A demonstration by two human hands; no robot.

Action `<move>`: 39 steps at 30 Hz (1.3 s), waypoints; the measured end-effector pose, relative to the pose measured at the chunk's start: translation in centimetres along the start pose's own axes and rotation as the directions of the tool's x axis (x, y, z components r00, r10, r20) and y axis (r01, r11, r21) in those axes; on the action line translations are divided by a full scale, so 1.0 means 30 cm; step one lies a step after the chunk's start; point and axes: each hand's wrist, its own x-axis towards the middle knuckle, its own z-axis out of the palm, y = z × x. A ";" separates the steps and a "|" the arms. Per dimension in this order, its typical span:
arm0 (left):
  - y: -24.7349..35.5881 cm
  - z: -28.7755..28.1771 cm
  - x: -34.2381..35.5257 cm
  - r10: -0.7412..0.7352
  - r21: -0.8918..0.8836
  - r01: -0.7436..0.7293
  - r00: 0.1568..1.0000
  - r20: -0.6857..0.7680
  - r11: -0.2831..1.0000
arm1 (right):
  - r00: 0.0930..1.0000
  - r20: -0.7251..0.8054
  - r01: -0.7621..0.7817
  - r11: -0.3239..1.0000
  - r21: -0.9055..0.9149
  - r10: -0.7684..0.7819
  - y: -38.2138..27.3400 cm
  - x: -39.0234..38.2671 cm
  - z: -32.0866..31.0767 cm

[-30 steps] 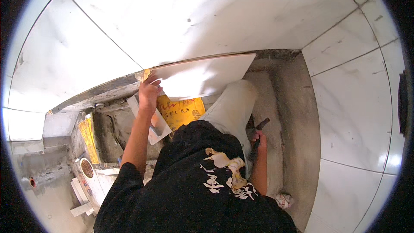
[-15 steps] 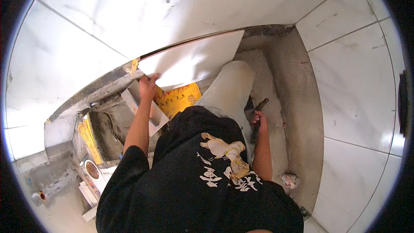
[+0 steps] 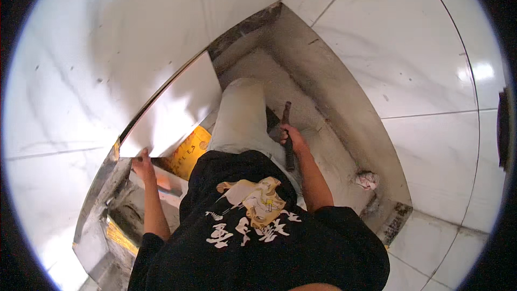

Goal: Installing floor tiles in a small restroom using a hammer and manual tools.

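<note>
A white tile (image 3: 172,110) leans tilted along the lower edge of the tiled wall on the left. My left hand (image 3: 142,166) grips its near lower corner, thumb on the face and the other fingers partly hidden. My right hand (image 3: 292,136) is wrapped round a dark, stick-like tool (image 3: 287,113) with a black lower end, beside my right thigh; its exact kind is unclear. Under the tile's near edge, close to my left hand, lies a yellow printed bag or carton (image 3: 189,151). My bent leg in pale trousers (image 3: 239,113) stands between the tile and my right hand.
Bare grey cement ledges (image 3: 334,86) run along the recess to the right. A crumpled whitish wad (image 3: 367,180) lies on the cement. White marbled wall tiles (image 3: 425,86) rise around the corner. At lower left are a dark, dirty trough (image 3: 126,215) and yellow sacking (image 3: 119,235).
My view has swung to the right, so the wall corner now sits nearer the middle. Both hands keep their holds on the tile and the dark tool.
</note>
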 end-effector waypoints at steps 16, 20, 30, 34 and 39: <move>0.462 0.832 -0.119 0.042 0.038 -0.184 0.414 0.909 0.982 | 0.896 -0.134 0.438 0.893 0.108 -0.423 -0.349 -0.263 0.420; 0.516 1.190 -0.183 -0.037 0.335 -0.780 0.374 0.927 0.529 | 0.674 -0.208 0.705 0.701 -0.108 -0.709 -0.389 -0.241 0.466; 0.592 1.314 -0.267 -0.050 0.572 -0.758 0.588 0.807 0.312 | 0.249 -0.087 0.538 0.212 -0.816 -0.965 -0.555 -0.176 0.331; 0.612 1.268 -0.309 -0.034 0.536 -0.764 0.563 0.826 0.361 | 0.656 -0.138 0.199 0.346 -0.917 -0.742 -0.461 -0.176 0.273; 0.658 1.202 -0.459 0.079 0.387 -0.868 0.429 0.900 0.313 | 0.569 0.035 0.347 0.201 -0.916 -0.822 -0.236 -0.204 0.194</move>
